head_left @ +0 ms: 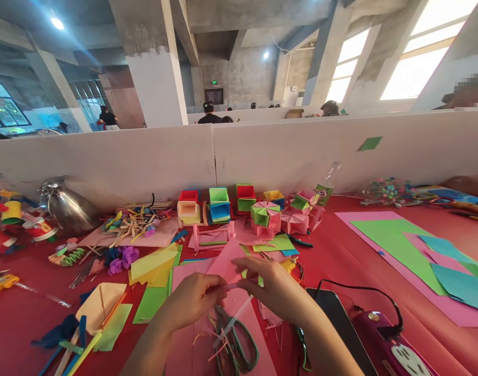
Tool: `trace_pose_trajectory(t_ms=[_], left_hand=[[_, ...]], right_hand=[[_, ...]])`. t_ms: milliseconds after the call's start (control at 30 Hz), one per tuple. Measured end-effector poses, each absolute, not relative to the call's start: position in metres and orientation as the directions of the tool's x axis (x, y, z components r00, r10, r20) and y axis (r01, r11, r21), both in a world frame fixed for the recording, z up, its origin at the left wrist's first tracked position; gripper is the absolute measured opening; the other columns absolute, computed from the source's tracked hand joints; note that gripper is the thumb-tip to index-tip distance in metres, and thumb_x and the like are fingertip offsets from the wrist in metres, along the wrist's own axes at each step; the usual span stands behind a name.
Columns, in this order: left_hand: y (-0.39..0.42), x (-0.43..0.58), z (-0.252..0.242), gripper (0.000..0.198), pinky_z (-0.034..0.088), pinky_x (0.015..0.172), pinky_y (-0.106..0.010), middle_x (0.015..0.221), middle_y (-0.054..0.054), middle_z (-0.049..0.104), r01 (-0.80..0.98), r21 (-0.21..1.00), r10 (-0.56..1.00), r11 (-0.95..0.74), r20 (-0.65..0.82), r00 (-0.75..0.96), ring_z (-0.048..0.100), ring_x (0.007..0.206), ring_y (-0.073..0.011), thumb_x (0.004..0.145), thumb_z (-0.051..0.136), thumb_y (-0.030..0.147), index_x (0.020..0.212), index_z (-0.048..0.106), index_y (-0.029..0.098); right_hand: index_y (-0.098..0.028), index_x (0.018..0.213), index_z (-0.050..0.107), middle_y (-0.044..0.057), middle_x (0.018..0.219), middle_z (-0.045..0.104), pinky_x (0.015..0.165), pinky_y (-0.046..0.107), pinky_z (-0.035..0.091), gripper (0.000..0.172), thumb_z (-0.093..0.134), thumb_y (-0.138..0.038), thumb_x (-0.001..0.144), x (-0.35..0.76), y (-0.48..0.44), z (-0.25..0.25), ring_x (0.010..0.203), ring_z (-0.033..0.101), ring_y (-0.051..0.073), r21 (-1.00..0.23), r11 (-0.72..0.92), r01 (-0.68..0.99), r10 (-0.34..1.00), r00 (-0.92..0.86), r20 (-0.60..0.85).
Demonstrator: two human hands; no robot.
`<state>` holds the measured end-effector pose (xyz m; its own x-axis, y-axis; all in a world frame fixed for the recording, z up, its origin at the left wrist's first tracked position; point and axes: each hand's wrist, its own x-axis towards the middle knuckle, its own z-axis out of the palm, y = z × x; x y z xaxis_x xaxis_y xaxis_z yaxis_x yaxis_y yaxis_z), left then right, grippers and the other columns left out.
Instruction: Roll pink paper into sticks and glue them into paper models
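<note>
Both my hands meet low in the middle of the view, over a red table [340, 250]. My left hand [195, 297] and my right hand [274, 287] pinch a pink paper piece [228, 261] between their fingertips; its pointed corner stands up above them. A thin pale strip [239, 310] hangs down from the pinch. Green-handled scissors [234, 339] lie on pink paper right below my hands.
Folded paper boxes [219, 206] and pink folded shapes [293, 219] line the back by a white partition [144, 156]. Large green, pink and teal sheets [411, 250] lie right. A phone [340, 318] and maroon device [391, 344] sit near right. A metal kettle [66, 206] stands left, beside paper scraps.
</note>
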<state>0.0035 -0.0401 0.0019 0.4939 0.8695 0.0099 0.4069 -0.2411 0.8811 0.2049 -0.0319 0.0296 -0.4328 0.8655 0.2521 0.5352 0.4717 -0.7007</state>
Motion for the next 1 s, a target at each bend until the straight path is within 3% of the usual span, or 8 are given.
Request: trace_pose_trajectory(t_ms=[100,200,333,500,700,800,933,1000], left_hand=[[-0.047,0.004,-0.009,0.027,0.044,0.062,-0.023,0.073,-0.005,0.067,0.36,0.912,0.899,-0.194,0.018,0.438,0.061,0.07,-0.0181,0.083,0.048,0.039,0.079,0.066,0.019],[-0.053,0.005,-0.021,0.03,0.045,0.063,-0.024,0.074,-0.005,0.065,0.259,0.959,0.934,-0.116,0.017,0.356,0.06,0.07,-0.0178,0.08,0.055,0.042,0.086,0.067,0.016],[-0.063,0.015,-0.031,0.037,0.048,0.066,-0.027,0.077,-0.007,0.064,0.059,0.998,0.948,0.027,-0.044,0.316,0.061,0.072,-0.0181,0.078,0.057,0.047,0.089,0.067,0.013],[-0.074,0.036,-0.038,0.037,0.049,0.065,-0.028,0.082,-0.009,0.066,-0.19,0.961,0.922,0.201,-0.12,0.367,0.063,0.067,-0.0164,0.076,0.06,0.046,0.088,0.066,0.012],[-0.088,0.053,-0.045,0.035,0.048,0.064,-0.026,0.088,-0.011,0.065,-0.253,0.931,0.911,0.262,-0.152,0.383,0.063,0.069,-0.0159,0.074,0.064,0.042,0.086,0.065,0.009],[-0.094,0.056,-0.048,0.036,0.048,0.061,-0.025,0.091,-0.011,0.065,-0.265,0.93,0.912,0.253,-0.138,0.386,0.063,0.068,-0.0153,0.075,0.064,0.041,0.096,0.061,0.012],[-0.093,0.056,-0.053,0.034,0.045,0.049,-0.022,0.068,-0.006,0.064,-0.213,0.936,0.895,0.282,-0.177,0.41,0.058,0.052,-0.0117,0.078,0.057,0.045,0.085,0.058,0.011],[-0.085,0.051,-0.057,0.035,0.037,0.04,-0.017,0.064,-0.003,0.061,-0.226,0.938,0.924,0.263,-0.178,0.338,0.053,0.045,-0.0085,0.078,0.056,0.046,0.084,0.058,0.012]], right_hand=[[-0.022,0.105,0.058,0.003,0.088,0.064,0.071,0.029,0.046,0.03,0.06,-0.031,0.076,0.208,-0.04,0.022,0.076,0.059,0.016,-0.787,0.364,0.498,0.928,-0.125,0.35],[-0.019,0.079,0.061,0.002,0.075,0.062,0.065,0.027,0.043,0.022,0.056,-0.041,0.078,0.219,-0.048,0.011,0.069,0.056,0.016,-0.891,0.228,0.392,0.954,0.094,0.285],[-0.018,0.07,0.063,0.002,0.066,0.061,0.063,0.027,0.042,0.033,0.05,-0.047,0.081,0.225,-0.058,-0.012,0.065,0.054,0.016,-0.941,0.163,0.298,0.984,0.025,0.178],[-0.017,0.095,0.065,0.006,0.088,0.065,0.067,0.029,0.045,0.038,0.061,-0.048,0.072,0.208,-0.07,-0.026,0.074,0.058,0.018,-0.979,0.145,0.144,0.984,-0.12,0.129],[-0.016,0.066,0.056,-0.001,0.06,0.052,0.057,0.026,0.042,0.029,0.059,-0.045,0.073,0.194,-0.081,-0.03,0.057,0.05,0.012,-0.993,0.114,-0.018,0.981,-0.155,0.115],[-0.017,0.066,0.054,-0.002,0.06,0.052,0.058,0.026,0.042,0.028,0.057,-0.044,0.074,0.194,-0.082,-0.035,0.058,0.051,0.012,-0.994,0.113,0.004,0.986,-0.125,0.112],[-0.016,0.069,0.06,0.002,0.073,0.06,0.062,0.026,0.042,0.022,0.064,-0.039,0.069,0.199,-0.08,-0.04,0.067,0.055,0.014,-0.978,0.138,0.157,0.989,-0.067,0.129],[-0.016,0.073,0.063,0.002,0.076,0.062,0.062,0.026,0.042,0.02,0.066,-0.035,0.068,0.208,-0.073,-0.04,0.069,0.055,0.015,-0.957,0.138,0.255,0.99,-0.015,0.138]])
